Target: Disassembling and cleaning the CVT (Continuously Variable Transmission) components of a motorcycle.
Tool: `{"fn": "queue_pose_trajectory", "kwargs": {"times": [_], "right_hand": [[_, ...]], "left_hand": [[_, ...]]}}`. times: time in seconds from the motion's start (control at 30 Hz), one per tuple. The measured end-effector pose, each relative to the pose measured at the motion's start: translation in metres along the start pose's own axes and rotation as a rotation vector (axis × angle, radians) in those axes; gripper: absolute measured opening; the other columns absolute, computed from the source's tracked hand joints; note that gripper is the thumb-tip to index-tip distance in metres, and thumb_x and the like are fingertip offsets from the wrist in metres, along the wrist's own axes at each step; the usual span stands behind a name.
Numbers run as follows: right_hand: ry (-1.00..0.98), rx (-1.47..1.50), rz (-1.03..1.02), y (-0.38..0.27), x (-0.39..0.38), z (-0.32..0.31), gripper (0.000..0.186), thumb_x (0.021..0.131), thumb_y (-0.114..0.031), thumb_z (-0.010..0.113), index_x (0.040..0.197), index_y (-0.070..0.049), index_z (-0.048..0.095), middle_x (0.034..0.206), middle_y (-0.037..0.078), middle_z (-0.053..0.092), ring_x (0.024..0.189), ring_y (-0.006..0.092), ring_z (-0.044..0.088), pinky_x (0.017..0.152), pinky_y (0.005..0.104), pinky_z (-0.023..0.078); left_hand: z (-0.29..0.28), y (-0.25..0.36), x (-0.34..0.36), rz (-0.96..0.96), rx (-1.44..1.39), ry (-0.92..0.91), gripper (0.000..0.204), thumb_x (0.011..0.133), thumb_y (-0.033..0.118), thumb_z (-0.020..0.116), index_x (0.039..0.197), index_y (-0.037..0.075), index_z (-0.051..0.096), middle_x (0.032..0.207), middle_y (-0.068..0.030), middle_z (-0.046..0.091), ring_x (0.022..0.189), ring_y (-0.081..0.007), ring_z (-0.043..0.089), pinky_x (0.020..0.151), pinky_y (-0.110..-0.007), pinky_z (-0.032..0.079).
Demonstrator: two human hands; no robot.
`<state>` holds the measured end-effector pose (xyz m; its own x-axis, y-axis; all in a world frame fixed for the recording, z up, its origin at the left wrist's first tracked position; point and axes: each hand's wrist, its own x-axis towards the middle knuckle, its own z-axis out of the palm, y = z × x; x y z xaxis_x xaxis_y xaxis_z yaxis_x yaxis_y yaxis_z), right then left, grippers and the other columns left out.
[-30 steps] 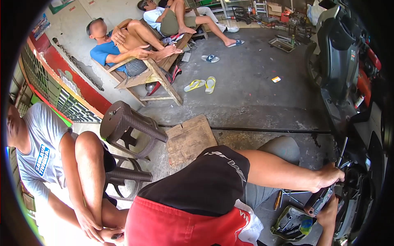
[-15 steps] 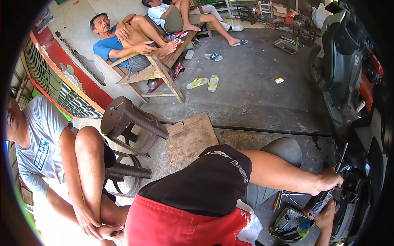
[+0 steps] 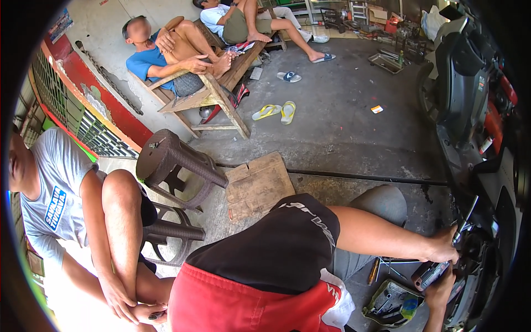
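My left hand (image 3: 444,247) reaches far to the right, its fingers closed around the lower end of a shiny metal wrench (image 3: 469,216) that slants upward. Just below, my right hand (image 3: 440,290) grips a grey, block-shaped metal part (image 3: 428,275) with a brownish end. Both hands are close together beside the opened lower body of a dark motorcycle (image 3: 462,105). An open container of tools and small parts (image 3: 390,304) lies next to my right hand. Beside it is a screwdriver with an orange-brown handle (image 3: 374,271). Some fingertips are hidden behind the part.
At the left a person in a grey shirt (image 3: 61,177) sits near brown plastic stools (image 3: 166,160). Flattened cardboard (image 3: 257,185) lies on the floor. Farther back, people sit on a wooden bench (image 3: 221,105); slippers (image 3: 287,112) lie before it. A metal tray (image 3: 385,62) stands far right.
The wrench has swung to the right and shows more of its thicker end. My left hand has shifted slightly down, and the metal part has turned and moved a little in my right hand.
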<state>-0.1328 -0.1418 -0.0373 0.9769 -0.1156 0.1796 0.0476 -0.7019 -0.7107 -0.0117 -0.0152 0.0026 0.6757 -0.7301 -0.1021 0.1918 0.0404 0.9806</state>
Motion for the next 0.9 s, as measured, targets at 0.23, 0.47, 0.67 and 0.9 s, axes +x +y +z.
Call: {"fn": "queue_pose_trajectory", "kwargs": {"times": [0.23,0.47,0.67,0.9], "right_hand": [[0.131,-0.489,0.011,0.023,-0.007,-0.012,0.053,0.069,0.003,0.063,0.12,0.01,0.054,0.09,0.029,0.067,0.08,0.0458,0.065,0.074,0.0466,0.051],[0.2,-0.522,0.092,0.041,-0.024,-0.012,0.071,0.063,0.009,0.06,0.132,0.014,0.048,0.102,0.037,0.06,0.093,0.0524,0.057,0.088,0.0511,0.046],[0.166,-0.538,0.068,0.044,-0.026,-0.009,0.076,0.064,0.01,0.058,0.139,0.01,0.043,0.103,0.035,0.062,0.09,0.0508,0.058,0.082,0.0528,0.045],[0.147,-0.392,0.082,0.031,-0.025,-0.008,0.076,0.062,0.008,0.061,0.136,0.012,0.043,0.101,0.036,0.061,0.089,0.0527,0.056,0.084,0.0525,0.044]], "left_hand": [[-0.003,-0.017,0.005,0.07,0.029,-0.055,0.094,0.059,0.0,0.079,0.14,-0.001,0.032,0.096,-0.0177,0.061,0.08,-0.0263,0.066,0.072,-0.039,0.056],[-0.008,-0.021,0.02,-0.133,0.06,-0.375,0.049,0.055,0.002,0.09,0.1,0.0,0.07,0.096,-0.0151,0.071,0.09,-0.0283,0.068,0.079,-0.04,0.055],[-0.005,-0.025,0.021,-0.17,0.211,-0.378,0.04,0.053,0.004,0.091,0.088,0.0,0.073,0.088,-0.0128,0.073,0.082,-0.0268,0.069,0.069,-0.041,0.056],[-0.003,-0.023,0.005,-0.006,0.131,-0.327,0.033,0.051,0.003,0.087,0.08,-0.001,0.071,0.078,-0.0114,0.071,0.071,-0.0213,0.069,0.064,-0.036,0.055]]}}
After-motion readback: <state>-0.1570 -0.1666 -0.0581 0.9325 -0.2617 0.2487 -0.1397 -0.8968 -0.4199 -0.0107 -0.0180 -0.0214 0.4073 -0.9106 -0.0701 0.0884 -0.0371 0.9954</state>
